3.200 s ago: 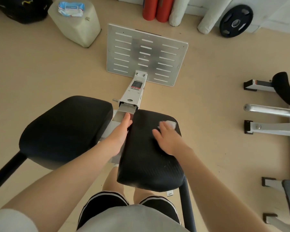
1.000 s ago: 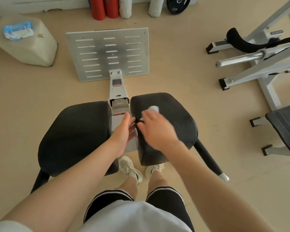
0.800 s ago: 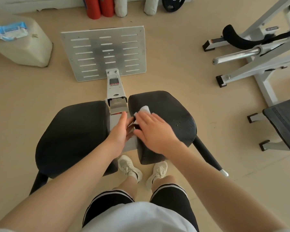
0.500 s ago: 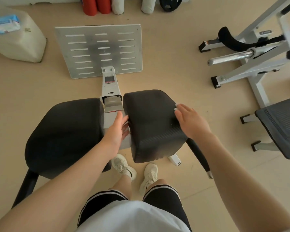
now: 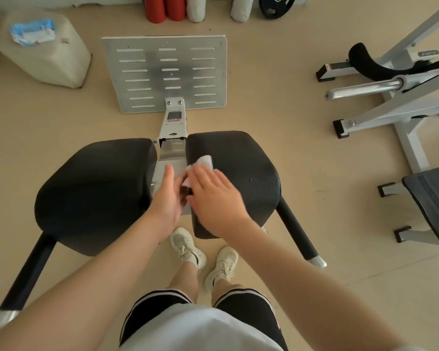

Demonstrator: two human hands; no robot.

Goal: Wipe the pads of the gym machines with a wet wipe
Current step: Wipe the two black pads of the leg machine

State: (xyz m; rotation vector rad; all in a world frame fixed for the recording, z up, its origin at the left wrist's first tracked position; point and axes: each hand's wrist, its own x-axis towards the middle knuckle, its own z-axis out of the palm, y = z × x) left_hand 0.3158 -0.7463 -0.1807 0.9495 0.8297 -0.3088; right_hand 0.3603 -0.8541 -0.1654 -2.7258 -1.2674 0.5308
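Observation:
Two black pads sit side by side below me: the left pad (image 5: 94, 191) and the right pad (image 5: 246, 171), with a grey metal post (image 5: 172, 148) between them. My right hand (image 5: 213, 198) lies flat on the right pad's inner edge, pressing a white wet wipe (image 5: 203, 162) that sticks out past the fingertips. My left hand (image 5: 166, 196) rests in the gap between the pads, fingers against the right pad's inner side and the metal post.
A slotted metal footplate (image 5: 167, 72) lies on the floor ahead. A pale container (image 5: 51, 59) with a blue wipe pack (image 5: 32, 31) stands far left. Red and white rolls and a weight plate (image 5: 276, 5) line the wall. White machine frames (image 5: 401, 97) and another pad (image 5: 433, 203) stand right.
My right hand has swept with the wipe from the right pad's outer edge back to its inner edge, beside my left hand. The left hand has stayed in the gap.

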